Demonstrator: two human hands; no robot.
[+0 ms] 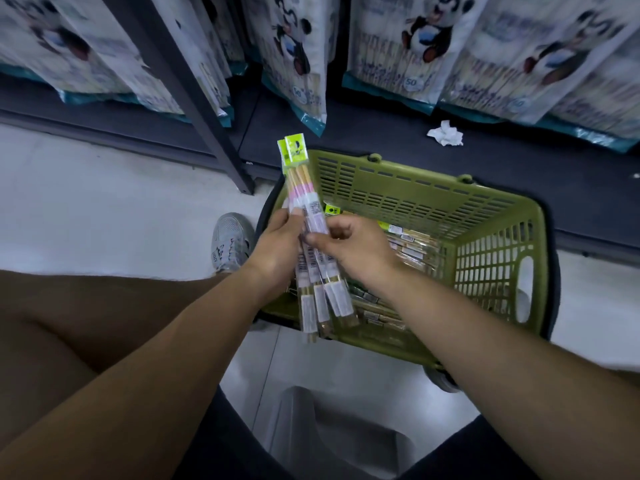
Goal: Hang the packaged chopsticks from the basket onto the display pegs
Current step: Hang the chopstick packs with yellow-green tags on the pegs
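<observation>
**A:** Left side, quick?

**B:** The left grip (pixel 277 244), a bare hand, is curled round a fanned bundle of clear-wrapped chopstick packs (pixel 311 202) with yellow-green header cards. Its fingers are closed on the bundle's left edge.

**A:** And the right?

**B:** The right grip (pixel 349 247) pinches the same bundle at mid-length, thumb on the front pack and fingers curled. Neither hand is open.

**A:** Where's the bundle?

**B:** It is held in the air over the near-left corner of an olive-green slotted plastic basket (pixel 415 195). It tilts, with the header cards pointing away toward the shelving. None of the held packs is on a peg.

**A:** What's in the basket?

**B:** More packaged chopsticks (pixel 412 244) lie flat on its bottom. The basket sits on the pale floor (pixel 104 202), against the dark shelf base.

**A:** Anything else?

**B:** White panda-printed bags (pixel 408 46) hang in rows above. A crumpled white paper scrap (pixel 446 133) lies on the shelf base behind the basket, and a dark metal upright (pixel 194 91) slants down at the left. A grey sneaker (pixel 230 240) is just beside the basket's left end.
</observation>
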